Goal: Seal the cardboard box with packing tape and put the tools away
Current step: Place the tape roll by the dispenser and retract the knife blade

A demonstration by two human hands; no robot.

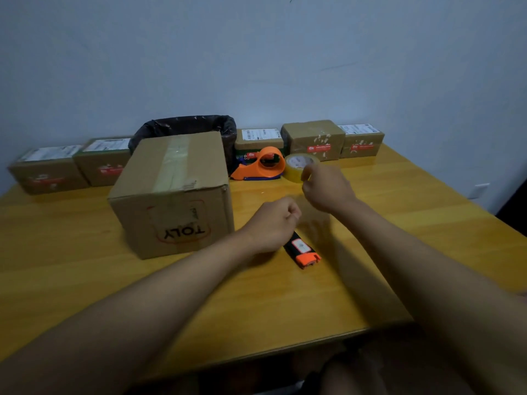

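A yellow wooden table (285,295) stands against a pale wall (256,52). Along its back edge sits a row of small taped parcels (313,139) with shipping labels. A bin lined with a black bag (188,125) stands among them.

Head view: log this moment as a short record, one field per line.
surface: wooden table
main box: cardboard box, flaps closed, tape strip along its top seam
tape roll: clear tape roll, behind the right hand
dispenser: orange tape dispenser, resting on the table left of the roll
knife: orange and black utility knife, lying on the table near the left hand
left hand: fingers curled; too blurred to tell if it holds anything
right hand: raised at the roll; grip unclear
back row: small parcels and a black-lined bin
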